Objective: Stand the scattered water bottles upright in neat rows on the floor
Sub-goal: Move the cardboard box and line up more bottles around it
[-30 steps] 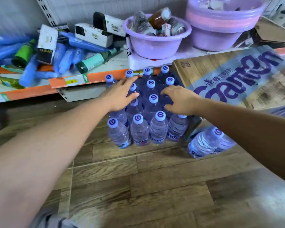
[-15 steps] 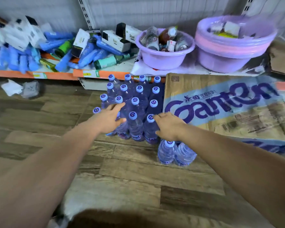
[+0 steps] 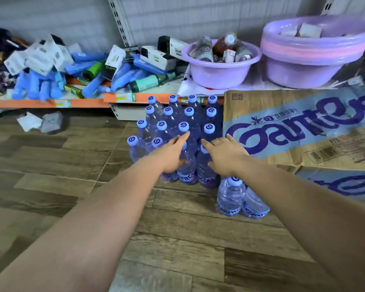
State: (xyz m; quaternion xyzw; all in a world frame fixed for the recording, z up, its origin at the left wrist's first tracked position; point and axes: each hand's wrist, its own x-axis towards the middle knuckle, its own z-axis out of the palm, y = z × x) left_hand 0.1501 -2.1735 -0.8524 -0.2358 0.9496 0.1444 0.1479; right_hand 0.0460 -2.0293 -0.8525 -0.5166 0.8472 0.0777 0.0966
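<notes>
Both hands flat-open over upright bottle block point(image 3: 177, 131) by carton point(image 3: 303, 131): left hand point(image 3: 173, 153), right hand point(image 3: 223, 154); two stray bottles point(image 3: 231, 197) standing just below right wrist, nearer right.

Small shop or its stockroom. Low metal shelf point(image 3: 105, 97) with orange edge strip carrying price labels point(image 3: 125, 97) — slotted uprights point(image 3: 119, 20) against back panel. Shelf heaped with boxed goods point(image 3: 157, 56), blue tubes point(image 3: 93, 83) and green bottles point(image 3: 147, 82). Lilac plastic basins point(image 3: 221, 70) stacked beside them. Printed cardboard shipping carton point(image 3: 299, 127) with barcode on wood-look floor point(image 3: 177, 239) — many identical water bottles point(image 3: 188, 171) beside it.
</notes>
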